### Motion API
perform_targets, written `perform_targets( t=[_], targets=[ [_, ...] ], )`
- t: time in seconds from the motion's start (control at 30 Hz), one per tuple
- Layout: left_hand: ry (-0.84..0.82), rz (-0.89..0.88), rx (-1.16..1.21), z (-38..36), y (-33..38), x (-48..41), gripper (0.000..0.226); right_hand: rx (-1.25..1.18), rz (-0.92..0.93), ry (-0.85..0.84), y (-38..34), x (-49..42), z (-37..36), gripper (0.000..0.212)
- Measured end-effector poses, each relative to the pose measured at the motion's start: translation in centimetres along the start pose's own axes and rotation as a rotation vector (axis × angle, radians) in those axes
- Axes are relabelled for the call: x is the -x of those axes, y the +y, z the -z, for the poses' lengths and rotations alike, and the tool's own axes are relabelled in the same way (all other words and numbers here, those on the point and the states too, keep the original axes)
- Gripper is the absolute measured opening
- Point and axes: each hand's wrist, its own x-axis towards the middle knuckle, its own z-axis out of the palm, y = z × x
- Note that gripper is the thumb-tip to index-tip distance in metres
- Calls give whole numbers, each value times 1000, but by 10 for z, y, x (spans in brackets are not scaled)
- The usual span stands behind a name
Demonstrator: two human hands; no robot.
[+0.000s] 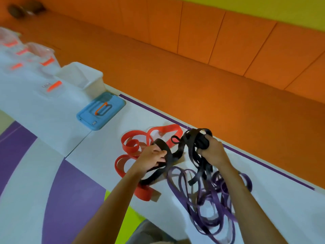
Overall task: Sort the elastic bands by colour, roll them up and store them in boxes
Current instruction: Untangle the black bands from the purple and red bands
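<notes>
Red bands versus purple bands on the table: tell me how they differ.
The red bands are wide and flat; the purple bands are much narrower. The red bands lie in a few open loops by the left hand; the purple bands form a denser tangle below the right hand, with black bands hanging into it. Both piles lie loose on the white table, unrolled, and neither is held.

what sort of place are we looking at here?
Likely a gym or children's activity room: orange padded wall panels, long exercise-style elastic bands heaped on a white table, and a purple and lime patterned floor.
</notes>
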Motion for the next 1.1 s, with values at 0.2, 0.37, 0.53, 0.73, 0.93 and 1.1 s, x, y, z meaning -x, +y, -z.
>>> perform_targets(
  t=[0.2, 0.37, 0.53, 0.73, 0.93, 1.1],
  targets=[
    [74, -86, 49, -2, 26, 34, 2, 52, 51, 48, -19, 29, 31, 34],
    [108, -195, 191, -6, 35, 60, 5, -69, 87, 90, -35, 51, 44, 27],
    [196, -338, 252, 5, 40, 79, 10, -228, 92, 64, -73, 57, 39, 17],
    [258, -447, 287, 49, 47, 112, 13, -373, 116, 22, -148, 46, 10, 18],
    [342, -571, 323, 136, 36, 131, 23, -431, 218, -49, -247, 30, -44, 23],
    [400, -588, 458, 235, 6, 133, 17, -490, 237, -67, -329, 19, -109, 23]
  ],
)
